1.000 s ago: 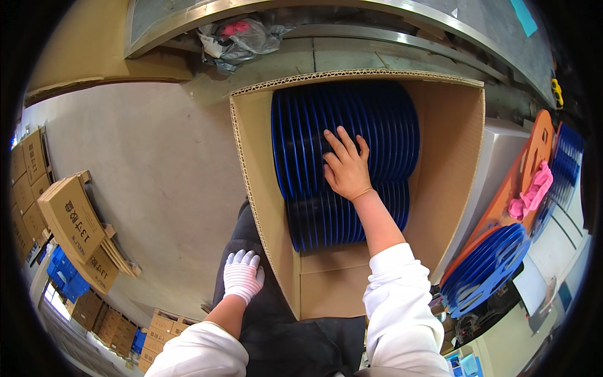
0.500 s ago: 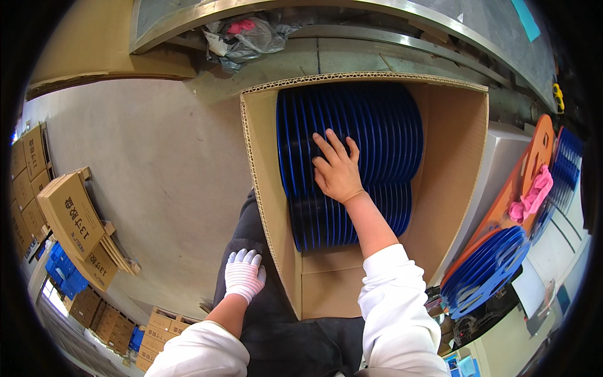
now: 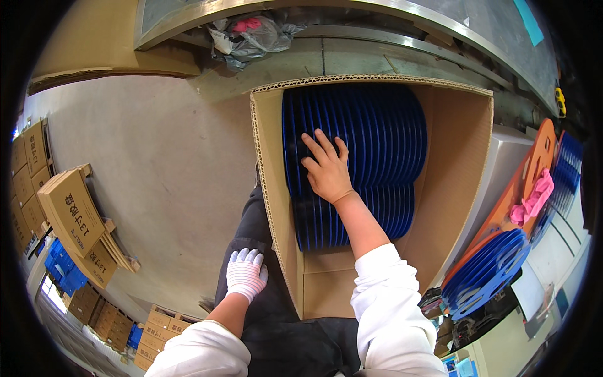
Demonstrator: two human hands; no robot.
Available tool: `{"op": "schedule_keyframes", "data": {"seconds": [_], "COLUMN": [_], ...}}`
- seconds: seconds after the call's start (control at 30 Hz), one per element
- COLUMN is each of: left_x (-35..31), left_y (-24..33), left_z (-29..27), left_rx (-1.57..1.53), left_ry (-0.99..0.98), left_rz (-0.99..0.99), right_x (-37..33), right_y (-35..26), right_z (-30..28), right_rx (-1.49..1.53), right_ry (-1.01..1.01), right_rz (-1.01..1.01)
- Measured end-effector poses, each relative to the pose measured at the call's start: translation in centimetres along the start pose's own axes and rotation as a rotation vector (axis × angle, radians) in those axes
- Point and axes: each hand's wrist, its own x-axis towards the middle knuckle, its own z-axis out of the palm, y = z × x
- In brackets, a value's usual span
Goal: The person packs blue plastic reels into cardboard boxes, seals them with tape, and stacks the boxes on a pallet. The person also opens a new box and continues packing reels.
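Observation:
Before me stands an open cardboard box (image 3: 460,144) holding two rows of thin dark-blue plastic discs (image 3: 383,138) set on edge, side by side. My bare right hand (image 3: 330,173) reaches into it, fingers apart, with the fingertips on the edges of discs toward the left of the far row. No disc is lifted by it. In a white striped glove, my left hand (image 3: 245,274) lies on my dark-trousered leg beside the box, its fingers stretched out and nothing in them.
Stacks of cartons (image 3: 72,210) stand at the left. A metal-framed table (image 3: 352,7) spans the far side, a plastic bag (image 3: 251,41) beneath it. At the right are more blue discs (image 3: 487,273), an orange panel (image 3: 534,144) and a pink cloth-like item (image 3: 532,198).
My right hand has shifted left over the disc edges. The box sits slightly farther right in the picture. My left hand has stayed on my leg.

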Motion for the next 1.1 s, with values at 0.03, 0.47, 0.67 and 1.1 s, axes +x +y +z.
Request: {"op": "schedule_keyframes", "data": {"seconds": [0.03,0.47,0.67,1.1], "left_x": [0.0,0.1,0.9,3.2], "left_y": [0.0,-0.1,-0.1,-0.8], "left_z": [0.0,-0.3,-1.3,-6.7], "left_rx": [-0.001,0.025,0.026,0.128], "left_ry": [0.004,0.008,0.041,0.356], "left_rz": [0.002,0.010,0.046,0.147], "right_x": [0.1,0.9,0.8,-26.8], "right_y": [-0.1,-0.9,0.5,-9.3], "right_z": [-0.1,1.5,-0.3,-23.2], "right_rx": [0.035,0.024,0.024,-0.245], "right_ry": [0.015,0.047,0.139,0.465], "right_rz": [0.018,0.084,0.141,0.752]}}
